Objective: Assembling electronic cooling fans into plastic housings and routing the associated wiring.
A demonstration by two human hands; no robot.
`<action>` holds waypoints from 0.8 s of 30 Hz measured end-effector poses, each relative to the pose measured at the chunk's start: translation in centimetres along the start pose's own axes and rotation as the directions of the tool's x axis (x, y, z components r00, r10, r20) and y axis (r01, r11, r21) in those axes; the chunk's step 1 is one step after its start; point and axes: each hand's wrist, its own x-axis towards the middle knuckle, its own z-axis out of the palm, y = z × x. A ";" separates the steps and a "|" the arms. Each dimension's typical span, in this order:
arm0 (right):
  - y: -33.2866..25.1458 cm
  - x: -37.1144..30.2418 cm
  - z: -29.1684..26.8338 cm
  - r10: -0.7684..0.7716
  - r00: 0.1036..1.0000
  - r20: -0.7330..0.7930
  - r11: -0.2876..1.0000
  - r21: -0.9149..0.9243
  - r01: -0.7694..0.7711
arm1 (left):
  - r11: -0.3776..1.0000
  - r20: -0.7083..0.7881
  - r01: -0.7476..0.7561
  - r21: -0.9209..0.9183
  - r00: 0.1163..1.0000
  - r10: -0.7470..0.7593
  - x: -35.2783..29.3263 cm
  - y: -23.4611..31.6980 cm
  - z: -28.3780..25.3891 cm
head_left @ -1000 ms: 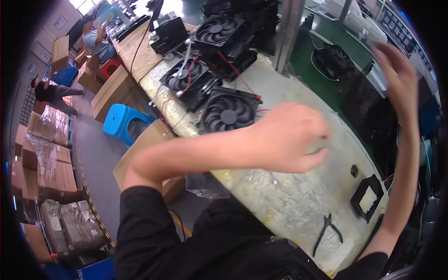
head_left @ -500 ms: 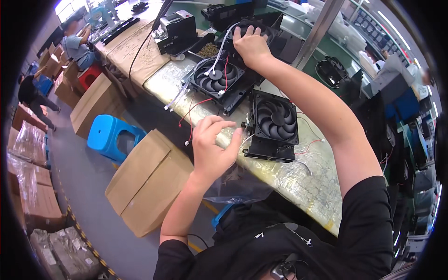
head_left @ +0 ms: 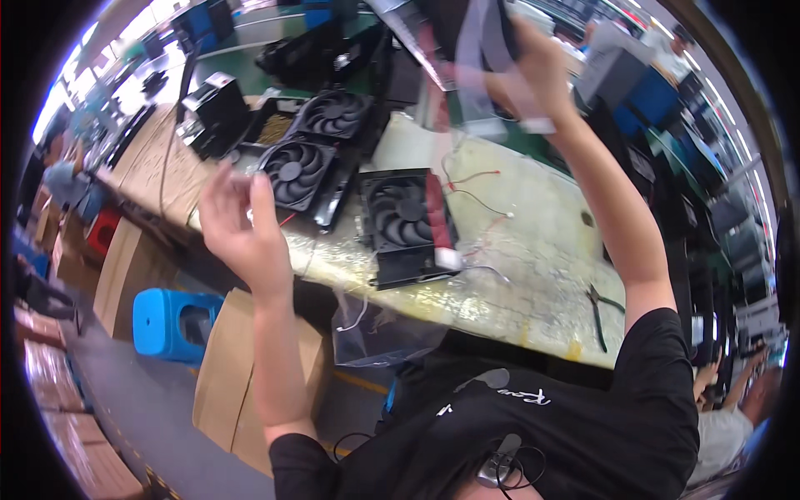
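Lying right of the left hand [head_left: 247, 240], its fingers held spread, the fan [head_left: 403, 213] is being crossed by a red strap [head_left: 437, 207] left of the right hand [head_left: 543, 73], whose grip cannot be told.

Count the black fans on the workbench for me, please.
3: the near fan, the left fan close to the left hand, and the far fan behind that one. More may be hidden.
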 end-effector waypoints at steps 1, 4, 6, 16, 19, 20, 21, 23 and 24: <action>-0.3 -0.8 -3.4 0.224 0.974 0.039 0.971 -0.092 -0.220 | 0.990 0.091 -0.025 -0.137 0.995 0.038 1.4 0.7 2.0; -0.4 -4.7 -11.3 0.461 0.884 -0.075 0.793 0.481 -0.373 | 0.931 0.409 0.169 -0.322 0.912 -0.024 4.3 3.0 11.6; 0.5 -8.3 -17.0 0.588 0.808 -0.044 0.598 0.696 -0.397 | 0.911 0.674 0.326 -0.253 0.734 -0.075 5.6 2.1 19.5; -4.3 -36.0 -29.8 0.895 0.043 -0.443 0.428 0.829 -0.360 | 0.544 0.821 0.750 0.376 0.003 -0.571 -9.5 -11.2 54.1; -7.7 -41.9 -30.2 0.972 0.019 -0.232 0.218 0.875 -0.433 | 0.336 0.812 0.844 0.418 -0.182 -0.555 -13.3 -15.5 57.1; -8.0 -42.7 -30.4 0.992 0.009 -0.122 0.113 0.881 -0.459 | 0.211 0.824 0.894 0.396 -0.245 -0.511 -14.4 -15.5 57.5; -7.7 -41.5 -30.0 0.992 -0.005 -0.130 0.113 0.883 -0.456 | 0.141 0.792 0.895 0.423 -0.290 -0.537 -14.7 -14.5 57.4; -6.5 -34.3 -27.2 0.983 0.136 0.119 -0.132 0.987 0.092 | 0.102 0.833 0.927 0.362 -0.273 -0.481 -14.0 -15.0 57.4; -6.2 -32.8 -26.7 0.949 0.247 0.195 -0.275 0.897 0.347 | 0.054 0.878 0.951 0.304 -0.257 -0.404 -13.8 -15.0 57.5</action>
